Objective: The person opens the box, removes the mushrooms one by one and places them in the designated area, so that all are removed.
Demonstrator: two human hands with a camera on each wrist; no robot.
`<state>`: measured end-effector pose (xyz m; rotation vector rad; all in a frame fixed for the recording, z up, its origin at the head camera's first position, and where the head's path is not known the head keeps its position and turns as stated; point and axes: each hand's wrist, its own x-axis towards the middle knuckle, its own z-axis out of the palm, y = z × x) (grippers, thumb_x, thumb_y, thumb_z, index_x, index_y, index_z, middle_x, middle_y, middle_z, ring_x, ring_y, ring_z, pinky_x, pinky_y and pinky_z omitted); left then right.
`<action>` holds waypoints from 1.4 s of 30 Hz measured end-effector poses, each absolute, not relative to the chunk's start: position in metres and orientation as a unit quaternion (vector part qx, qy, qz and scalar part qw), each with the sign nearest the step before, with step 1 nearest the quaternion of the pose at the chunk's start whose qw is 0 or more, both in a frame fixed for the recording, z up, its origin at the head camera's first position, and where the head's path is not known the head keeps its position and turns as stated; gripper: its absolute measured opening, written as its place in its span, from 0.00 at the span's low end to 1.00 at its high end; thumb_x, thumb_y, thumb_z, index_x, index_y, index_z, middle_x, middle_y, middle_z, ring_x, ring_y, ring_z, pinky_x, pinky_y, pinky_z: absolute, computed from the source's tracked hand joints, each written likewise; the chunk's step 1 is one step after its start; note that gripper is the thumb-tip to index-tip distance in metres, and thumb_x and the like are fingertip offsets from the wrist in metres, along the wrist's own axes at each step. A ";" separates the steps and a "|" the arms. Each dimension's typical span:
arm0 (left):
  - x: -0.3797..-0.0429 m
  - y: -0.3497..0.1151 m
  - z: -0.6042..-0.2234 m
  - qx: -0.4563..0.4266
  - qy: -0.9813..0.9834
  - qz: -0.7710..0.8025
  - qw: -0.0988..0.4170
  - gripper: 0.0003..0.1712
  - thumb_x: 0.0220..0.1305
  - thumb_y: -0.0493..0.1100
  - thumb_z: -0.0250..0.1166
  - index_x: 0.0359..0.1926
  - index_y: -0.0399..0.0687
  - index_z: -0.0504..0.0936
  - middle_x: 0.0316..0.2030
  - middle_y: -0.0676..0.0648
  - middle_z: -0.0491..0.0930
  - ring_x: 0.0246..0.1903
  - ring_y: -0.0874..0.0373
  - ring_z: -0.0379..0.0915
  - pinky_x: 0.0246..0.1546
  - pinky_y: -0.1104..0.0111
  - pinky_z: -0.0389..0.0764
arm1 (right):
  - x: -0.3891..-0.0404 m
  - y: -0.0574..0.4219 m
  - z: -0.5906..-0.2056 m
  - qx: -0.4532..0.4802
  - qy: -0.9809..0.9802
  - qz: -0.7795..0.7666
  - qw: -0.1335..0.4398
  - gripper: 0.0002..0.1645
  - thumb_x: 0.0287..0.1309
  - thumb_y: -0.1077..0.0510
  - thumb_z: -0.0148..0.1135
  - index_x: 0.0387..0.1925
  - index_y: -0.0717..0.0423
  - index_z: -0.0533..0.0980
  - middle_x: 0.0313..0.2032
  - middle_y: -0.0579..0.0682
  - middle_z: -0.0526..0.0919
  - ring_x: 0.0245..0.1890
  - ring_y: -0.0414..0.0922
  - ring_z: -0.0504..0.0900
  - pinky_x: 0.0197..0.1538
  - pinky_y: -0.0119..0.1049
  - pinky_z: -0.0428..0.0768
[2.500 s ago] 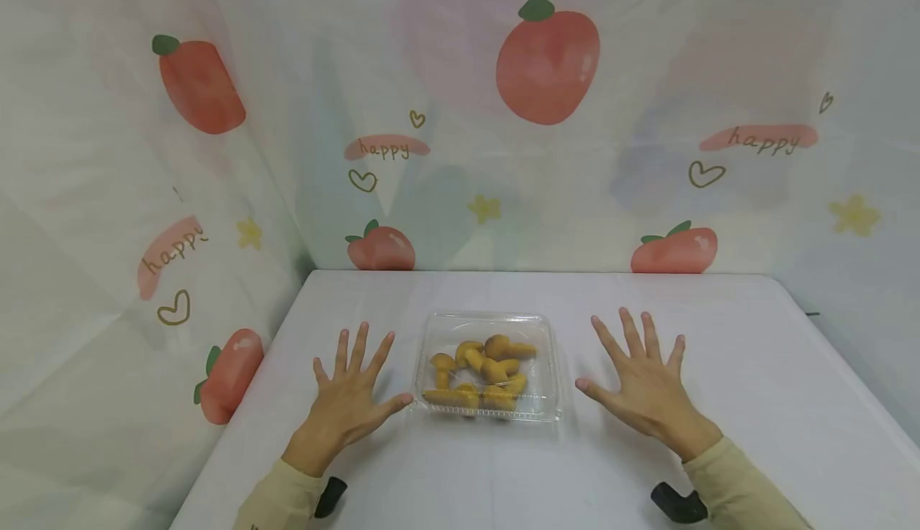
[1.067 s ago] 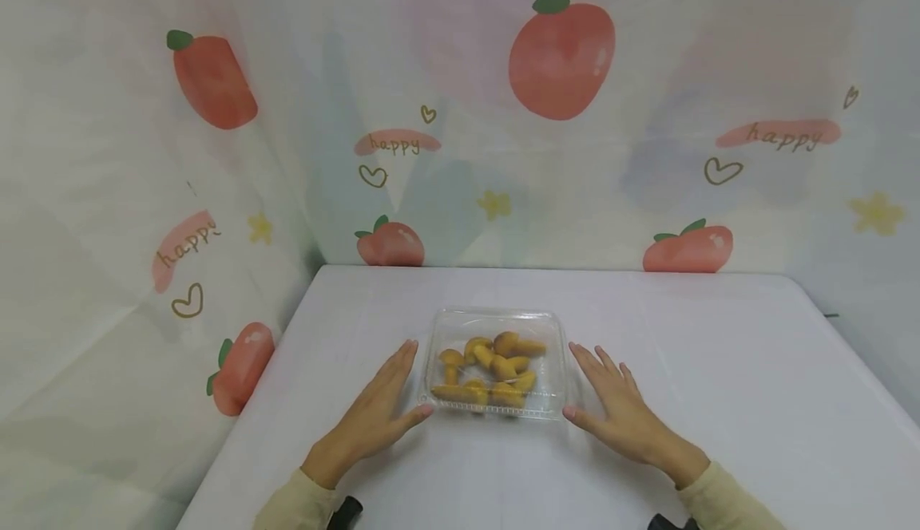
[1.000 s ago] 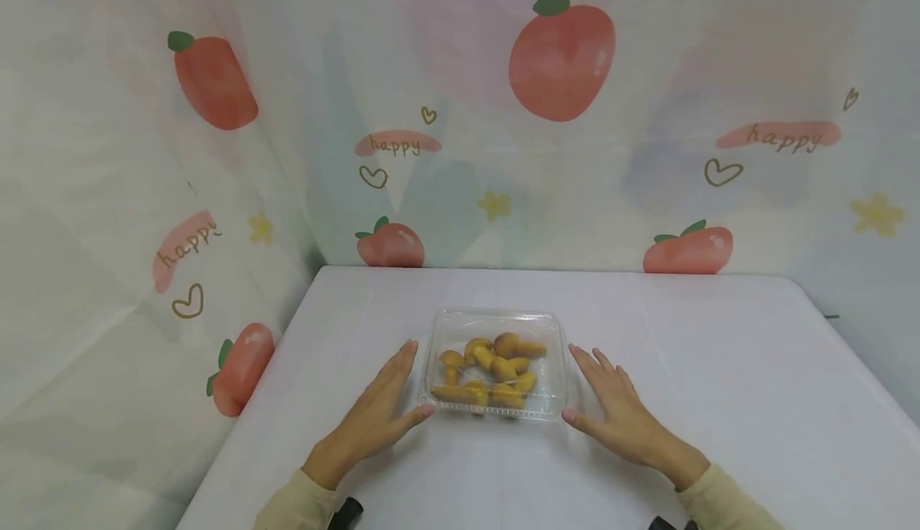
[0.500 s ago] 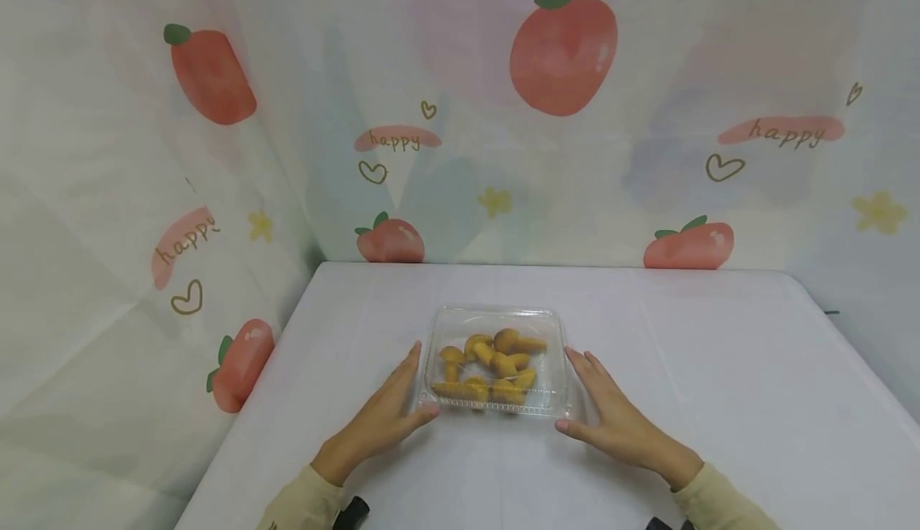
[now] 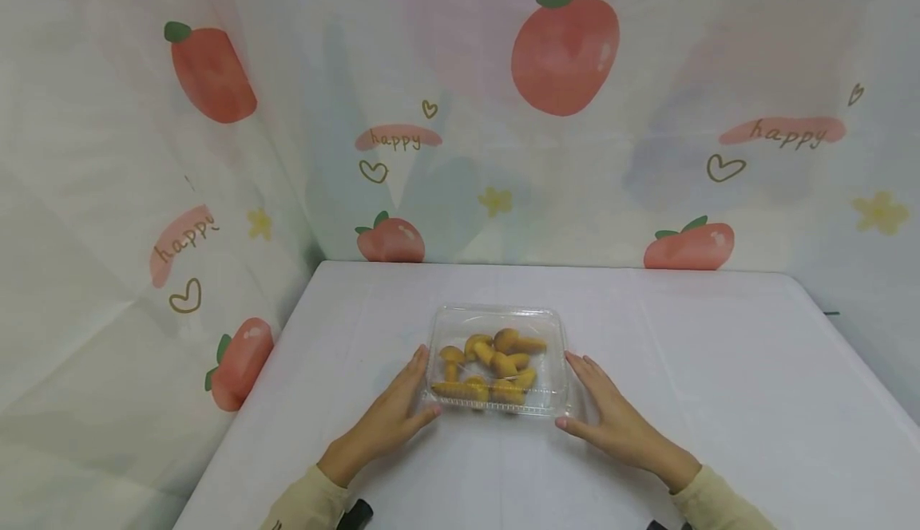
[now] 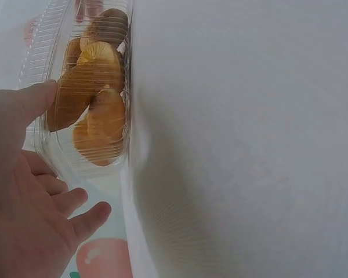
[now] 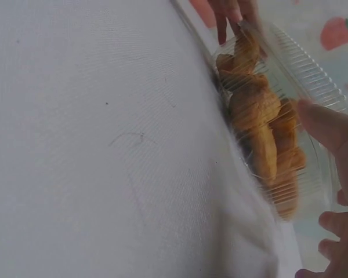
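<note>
"Yellow mushrooms [image 5: 505,365] could roll about in that clear container [image 5: 552,366]; how's it best handled?"

"Evenly, I'd judge: light, matched pressure from both sides, so thin plastic doesn't buckle."

"Where is it?"

"On the table [image 5: 474,474], between the left hand [image 5: 391,416] and right hand [image 5: 620,422]. Neither clamps it: fingers lie loosely extended by its sides, left thumb touching; right contact unclear."

left sleeve [image 5: 307,500]: beige | right sleeve [image 5: 719,500]: beige | left wrist fitting [image 5: 355,516]: black
</note>
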<state>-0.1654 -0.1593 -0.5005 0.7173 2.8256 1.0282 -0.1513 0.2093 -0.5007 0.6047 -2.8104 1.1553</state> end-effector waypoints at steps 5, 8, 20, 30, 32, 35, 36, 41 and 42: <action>-0.167 -0.158 -0.503 0.227 0.911 0.343 0.030 0.52 0.69 0.51 0.65 0.80 0.38 0.43 0.80 0.35 0.43 0.79 0.42 0.44 0.76 0.48 0.55 | -0.151 0.210 -0.503 0.200 -0.907 0.370 0.031 0.57 0.55 0.46 0.75 0.78 0.58 0.55 0.73 0.70 0.62 0.72 0.72 0.60 0.68 0.72 0.61; -0.168 -0.157 -0.504 0.228 0.910 0.345 0.028 0.52 0.69 0.49 0.65 0.80 0.36 0.44 0.80 0.35 0.44 0.79 0.42 0.45 0.76 0.48 0.55 | -0.152 0.209 -0.504 0.197 -0.908 0.369 0.032 0.58 0.55 0.46 0.75 0.78 0.58 0.54 0.74 0.67 0.63 0.72 0.70 0.63 0.69 0.68 0.63; -0.169 -0.160 -0.505 0.225 0.905 0.359 0.033 0.52 0.66 0.46 0.67 0.79 0.36 0.46 0.80 0.37 0.46 0.79 0.44 0.46 0.76 0.49 0.55 | -0.152 0.204 -0.508 0.178 -0.913 0.365 0.034 0.60 0.55 0.46 0.75 0.79 0.56 0.52 0.74 0.62 0.66 0.72 0.65 0.65 0.69 0.61 0.63; -0.171 -0.169 -0.504 0.230 0.891 0.384 0.080 0.50 0.72 0.54 0.61 0.81 0.44 0.43 0.81 0.42 0.41 0.80 0.49 0.41 0.77 0.50 0.51 | -0.152 0.206 -0.509 0.199 -0.903 0.380 0.027 0.59 0.58 0.49 0.73 0.80 0.55 0.48 0.74 0.65 0.63 0.71 0.65 0.66 0.63 0.58 0.75; -0.170 -0.169 -0.504 0.230 0.890 0.385 0.083 0.50 0.72 0.54 0.62 0.81 0.44 0.43 0.81 0.42 0.41 0.80 0.49 0.40 0.77 0.50 0.51 | -0.152 0.206 -0.509 0.199 -0.899 0.389 0.022 0.58 0.59 0.50 0.72 0.81 0.55 0.48 0.75 0.65 0.62 0.71 0.65 0.65 0.63 0.57 0.76; -0.170 -0.169 -0.503 0.231 0.890 0.384 0.084 0.50 0.72 0.53 0.62 0.81 0.43 0.42 0.81 0.42 0.41 0.80 0.48 0.40 0.77 0.49 0.51 | -0.152 0.206 -0.508 0.202 -0.893 0.403 0.015 0.57 0.61 0.51 0.70 0.80 0.56 0.47 0.75 0.66 0.60 0.72 0.66 0.63 0.63 0.57 0.76; -0.170 -0.169 -0.503 0.232 0.890 0.383 0.085 0.50 0.72 0.53 0.62 0.81 0.43 0.42 0.81 0.41 0.41 0.80 0.48 0.40 0.77 0.49 0.51 | -0.152 0.206 -0.507 0.204 -0.891 0.405 0.013 0.56 0.61 0.51 0.70 0.80 0.57 0.47 0.76 0.66 0.60 0.72 0.66 0.62 0.63 0.57 0.76; -0.169 -0.168 -0.501 0.235 0.885 0.391 0.088 0.49 0.72 0.51 0.61 0.81 0.42 0.42 0.81 0.40 0.41 0.80 0.47 0.40 0.76 0.49 0.50 | -0.152 0.207 -0.507 0.213 -0.882 0.420 0.001 0.54 0.65 0.52 0.66 0.80 0.59 0.46 0.77 0.68 0.55 0.76 0.53 0.60 0.64 0.57 0.75; -0.169 -0.168 -0.501 0.235 0.883 0.396 0.089 0.49 0.72 0.50 0.61 0.81 0.42 0.42 0.81 0.40 0.41 0.80 0.47 0.40 0.77 0.49 0.50 | -0.152 0.207 -0.507 0.214 -0.880 0.424 -0.002 0.54 0.65 0.52 0.66 0.80 0.59 0.45 0.77 0.68 0.54 0.76 0.47 0.58 0.64 0.57 0.74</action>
